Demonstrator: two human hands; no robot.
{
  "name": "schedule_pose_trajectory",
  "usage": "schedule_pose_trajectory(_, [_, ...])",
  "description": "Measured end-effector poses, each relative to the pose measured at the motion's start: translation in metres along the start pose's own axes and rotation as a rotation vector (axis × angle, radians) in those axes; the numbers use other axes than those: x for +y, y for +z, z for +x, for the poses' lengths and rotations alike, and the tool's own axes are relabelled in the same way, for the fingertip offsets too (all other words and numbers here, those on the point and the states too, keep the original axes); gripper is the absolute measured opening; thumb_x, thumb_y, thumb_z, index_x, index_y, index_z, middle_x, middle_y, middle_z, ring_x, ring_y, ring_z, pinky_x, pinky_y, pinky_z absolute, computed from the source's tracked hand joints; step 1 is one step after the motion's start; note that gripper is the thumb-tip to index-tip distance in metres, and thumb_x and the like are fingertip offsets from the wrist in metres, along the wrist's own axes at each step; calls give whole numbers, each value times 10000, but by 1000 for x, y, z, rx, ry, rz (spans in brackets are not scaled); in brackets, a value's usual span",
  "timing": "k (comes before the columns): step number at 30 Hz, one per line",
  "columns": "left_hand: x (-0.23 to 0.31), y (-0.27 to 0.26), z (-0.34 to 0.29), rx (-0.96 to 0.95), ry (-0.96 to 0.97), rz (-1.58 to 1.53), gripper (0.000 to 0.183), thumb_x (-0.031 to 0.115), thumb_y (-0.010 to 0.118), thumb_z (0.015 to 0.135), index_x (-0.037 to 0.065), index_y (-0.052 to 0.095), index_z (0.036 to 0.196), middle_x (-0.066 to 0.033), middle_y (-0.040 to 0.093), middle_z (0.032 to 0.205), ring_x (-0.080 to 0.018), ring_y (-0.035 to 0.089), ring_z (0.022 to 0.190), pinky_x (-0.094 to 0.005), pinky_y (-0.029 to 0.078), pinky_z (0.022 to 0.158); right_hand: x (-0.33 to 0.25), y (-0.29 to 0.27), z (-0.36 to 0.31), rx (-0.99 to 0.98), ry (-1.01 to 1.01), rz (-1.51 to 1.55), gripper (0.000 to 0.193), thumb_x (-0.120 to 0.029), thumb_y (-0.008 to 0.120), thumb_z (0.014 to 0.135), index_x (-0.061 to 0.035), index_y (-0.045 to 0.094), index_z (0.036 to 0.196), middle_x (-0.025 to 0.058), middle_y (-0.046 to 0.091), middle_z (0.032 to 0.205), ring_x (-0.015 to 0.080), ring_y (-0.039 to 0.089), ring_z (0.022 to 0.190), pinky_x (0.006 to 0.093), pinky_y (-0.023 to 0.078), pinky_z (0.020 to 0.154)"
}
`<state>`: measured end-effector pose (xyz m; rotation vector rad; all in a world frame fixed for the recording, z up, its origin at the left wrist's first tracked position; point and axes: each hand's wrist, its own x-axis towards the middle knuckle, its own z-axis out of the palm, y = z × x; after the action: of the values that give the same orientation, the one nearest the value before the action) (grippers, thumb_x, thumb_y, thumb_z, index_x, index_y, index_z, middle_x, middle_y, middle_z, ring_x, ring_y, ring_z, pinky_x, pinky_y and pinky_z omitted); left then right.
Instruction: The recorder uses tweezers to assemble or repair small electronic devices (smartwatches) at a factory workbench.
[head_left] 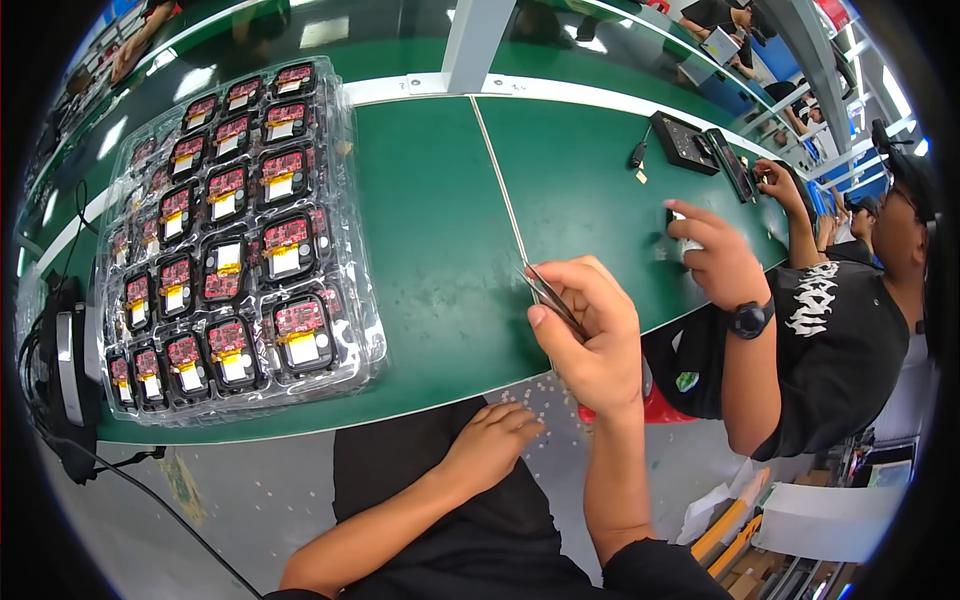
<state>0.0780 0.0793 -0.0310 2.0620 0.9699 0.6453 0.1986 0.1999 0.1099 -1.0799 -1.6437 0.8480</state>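
My right hand (595, 335) is raised over the front edge of the green table, closed around a pair of metal tweezers (558, 303). The tweezers' tips point up and to the left, with nothing visible between them. My left hand (488, 447) lies on my thigh, its fingers loosely stretched and holding nothing. To the left on the table stands a stack of clear plastic trays (368, 330). Its pockets hold several black-framed device housings (302, 335), each showing a red circuit board, a white rectangle and yellow strips.
A co-worker (845, 330) sits at the right, both hands over the table. Near them lie a black box (685, 143) and a small black part with a cord (638, 154). A grey post (478, 45) rises at the table's back. Black equipment with cables (68, 370) stands far left.
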Motion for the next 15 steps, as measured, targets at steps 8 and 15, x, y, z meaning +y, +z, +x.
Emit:
schedule_pose_trajectory(8, [-3,-5,-7,2,35,-64,330,21,649,853,67,708,1175,-79,685,1160,-289,610,1155,-421,455,1019,23,-70,28,456,247,-1135,490,-301,688,941,-58,591,1356,249,539,1312,456,660,1044,492,544,880])
schedule_pose_trajectory(15, [1,-13,-12,-13,16,-168,268,44,644,892,59,713,1150,-84,695,1149,-291,625,1115,-415,470,1002,26,-90,32,358,253,-1045,301,-266,723,921,-43,687,1120,169,664,1074,393,667,954,475,521,834])
